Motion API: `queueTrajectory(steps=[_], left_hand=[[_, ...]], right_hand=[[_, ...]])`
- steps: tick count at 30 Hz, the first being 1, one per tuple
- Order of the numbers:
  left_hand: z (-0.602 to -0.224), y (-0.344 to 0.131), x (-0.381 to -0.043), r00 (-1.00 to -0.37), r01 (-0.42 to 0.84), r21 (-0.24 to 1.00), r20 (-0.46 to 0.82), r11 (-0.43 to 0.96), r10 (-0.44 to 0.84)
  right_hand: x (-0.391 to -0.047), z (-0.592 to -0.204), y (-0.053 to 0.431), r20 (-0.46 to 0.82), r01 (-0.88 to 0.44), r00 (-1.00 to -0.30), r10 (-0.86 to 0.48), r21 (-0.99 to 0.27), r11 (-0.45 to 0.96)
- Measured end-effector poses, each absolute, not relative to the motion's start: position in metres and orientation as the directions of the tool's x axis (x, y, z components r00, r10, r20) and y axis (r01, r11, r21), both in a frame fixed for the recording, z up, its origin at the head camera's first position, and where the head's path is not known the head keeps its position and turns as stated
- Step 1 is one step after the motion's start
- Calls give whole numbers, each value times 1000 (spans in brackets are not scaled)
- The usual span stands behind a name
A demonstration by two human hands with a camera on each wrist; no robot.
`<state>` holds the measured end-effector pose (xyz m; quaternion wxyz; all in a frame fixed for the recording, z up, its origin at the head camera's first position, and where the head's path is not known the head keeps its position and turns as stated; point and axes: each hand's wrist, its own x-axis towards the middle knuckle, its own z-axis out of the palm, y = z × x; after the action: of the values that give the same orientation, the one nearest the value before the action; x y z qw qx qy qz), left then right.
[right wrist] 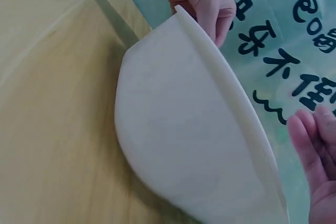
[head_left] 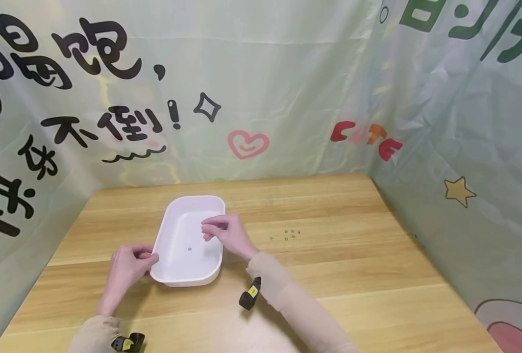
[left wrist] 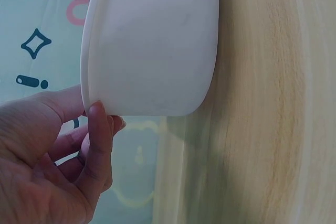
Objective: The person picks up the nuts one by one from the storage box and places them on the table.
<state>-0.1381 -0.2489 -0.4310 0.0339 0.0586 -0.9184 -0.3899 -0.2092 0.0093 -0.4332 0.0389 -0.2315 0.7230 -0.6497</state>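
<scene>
A white rectangular plastic tray (head_left: pixel 186 268) is on the left part of the wooden table. My left hand (head_left: pixel 130 264) pinches its near left rim between thumb and fingers; the left wrist view shows the thumb and fingers at the tray's lip. My right hand (head_left: pixel 230 235) hovers over the tray's right side, fingers extended and lightly bent, with nothing visible between them. One tiny round piece (head_left: pixel 189 249) shows inside the tray. To the right, several tiny shiny pieces (head_left: pixel 286 239) lie on the table, too small to identify.
The wooden table (head_left: pixel 331 274) is bounded at the back and sides by a pale printed curtain (head_left: pixel 287 98) with lettering, a heart and a star. A black strap device sits at each wrist, one at the right sleeve (head_left: pixel 283 289).
</scene>
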Motion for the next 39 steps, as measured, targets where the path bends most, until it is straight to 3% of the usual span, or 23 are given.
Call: queueTrajectory(steps=[10,27,39], left_hand=[[-433,-248,-138,-989,-87,708,26,701,-148],[-431,-247,-136,-989,-89,704,21,705,-146],[-431,-248,-138,-987,-114,712,-5,693,-158]], right_hand=[[-201,-449,65,408,-438,-877,-256,-896,75],[-204,-487,151,461,-493,-868,-185,-846,204],[-202,-498,205,418,-425,-904,-89,-863,272]])
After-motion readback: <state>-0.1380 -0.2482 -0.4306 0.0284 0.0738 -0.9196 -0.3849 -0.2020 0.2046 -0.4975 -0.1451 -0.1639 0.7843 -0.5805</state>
